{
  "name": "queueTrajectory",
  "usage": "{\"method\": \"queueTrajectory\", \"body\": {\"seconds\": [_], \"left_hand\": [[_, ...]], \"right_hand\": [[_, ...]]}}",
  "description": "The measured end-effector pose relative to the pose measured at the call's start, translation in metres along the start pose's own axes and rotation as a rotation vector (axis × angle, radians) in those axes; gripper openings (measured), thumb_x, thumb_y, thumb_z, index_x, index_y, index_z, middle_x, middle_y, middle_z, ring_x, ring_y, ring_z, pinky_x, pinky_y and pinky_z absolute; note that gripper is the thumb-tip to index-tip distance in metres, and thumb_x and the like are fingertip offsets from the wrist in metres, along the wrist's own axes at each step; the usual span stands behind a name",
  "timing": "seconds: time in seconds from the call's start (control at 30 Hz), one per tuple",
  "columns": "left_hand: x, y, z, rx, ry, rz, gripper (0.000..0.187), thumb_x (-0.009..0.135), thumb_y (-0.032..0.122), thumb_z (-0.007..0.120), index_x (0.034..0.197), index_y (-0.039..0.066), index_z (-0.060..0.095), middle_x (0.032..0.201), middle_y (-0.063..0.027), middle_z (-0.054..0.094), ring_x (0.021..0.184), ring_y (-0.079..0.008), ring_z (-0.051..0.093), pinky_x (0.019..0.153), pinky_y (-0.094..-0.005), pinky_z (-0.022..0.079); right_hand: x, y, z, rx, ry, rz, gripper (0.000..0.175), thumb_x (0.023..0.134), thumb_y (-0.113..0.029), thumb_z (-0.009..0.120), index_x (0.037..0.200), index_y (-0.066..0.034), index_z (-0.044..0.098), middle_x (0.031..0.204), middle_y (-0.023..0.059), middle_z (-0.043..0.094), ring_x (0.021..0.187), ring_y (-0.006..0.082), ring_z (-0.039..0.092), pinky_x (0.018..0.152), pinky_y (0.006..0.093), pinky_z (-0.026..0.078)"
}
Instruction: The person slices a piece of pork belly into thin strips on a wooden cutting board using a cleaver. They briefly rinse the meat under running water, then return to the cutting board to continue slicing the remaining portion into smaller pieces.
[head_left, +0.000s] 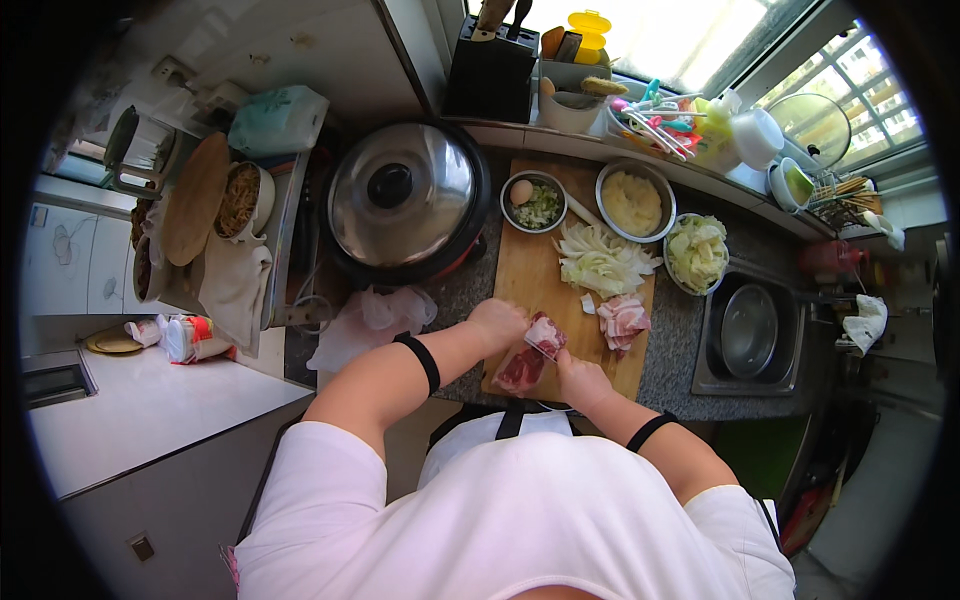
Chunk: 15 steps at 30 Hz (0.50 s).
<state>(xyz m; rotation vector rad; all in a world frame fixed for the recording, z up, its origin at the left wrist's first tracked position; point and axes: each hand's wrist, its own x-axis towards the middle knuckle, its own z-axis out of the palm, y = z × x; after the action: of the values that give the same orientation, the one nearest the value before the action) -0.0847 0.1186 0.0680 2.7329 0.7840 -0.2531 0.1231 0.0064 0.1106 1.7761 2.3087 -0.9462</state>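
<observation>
On the wooden cutting board, my right hand grips a knife, seen nearly edge-on, its handle hidden in the fist. Just beyond the blade lies a piece of raw meat. My left hand is curled against its left side, fingertips hard to make out. Another red portion of raw meat rests on the near side of the blade. To the right sits a pile of pale pink meat slices, with a small white scrap beside it. Sliced cabbage is heaped farther back.
Behind are a metal bowl with an egg and chopped greens, a metal bowl of pale yellow food and a bowl of cut cabbage. A lidded electric pan and plastic bag stand left; a sink lies right.
</observation>
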Motion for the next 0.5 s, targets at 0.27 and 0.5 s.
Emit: {"method": "queueTrajectory", "body": {"seconds": [0.27, 0.5], "left_hand": [[0.000, -0.008, 0.008, -0.025, -0.009, 0.017, 0.008, 0.079, 0.018, 0.061, 0.081, 0.016, 0.069, 0.091, -0.0010, 0.068, 0.089, -0.0224, 0.067, 0.072, -0.0375, 0.056], [0.001, -0.019, 0.011, -0.021, -0.012, 0.041, 0.010, 0.078, 0.017, 0.060, 0.079, 0.013, 0.069, 0.088, -0.0019, 0.069, 0.088, -0.0226, 0.068, 0.072, -0.0357, 0.056]], "right_hand": [[0.006, 0.000, 0.000, 0.024, -0.041, -0.014, 0.016, 0.088, -0.009, 0.049, 0.100, 0.0008, 0.049, 0.083, 0.0227, 0.069, 0.078, 0.0395, 0.069, 0.066, 0.0496, 0.055], [0.008, 0.002, 0.001, 0.009, -0.084, 0.016, 0.015, 0.089, -0.009, 0.046, 0.101, -0.0003, 0.049, 0.086, 0.0228, 0.068, 0.078, 0.0388, 0.070, 0.067, 0.0496, 0.055]]}}
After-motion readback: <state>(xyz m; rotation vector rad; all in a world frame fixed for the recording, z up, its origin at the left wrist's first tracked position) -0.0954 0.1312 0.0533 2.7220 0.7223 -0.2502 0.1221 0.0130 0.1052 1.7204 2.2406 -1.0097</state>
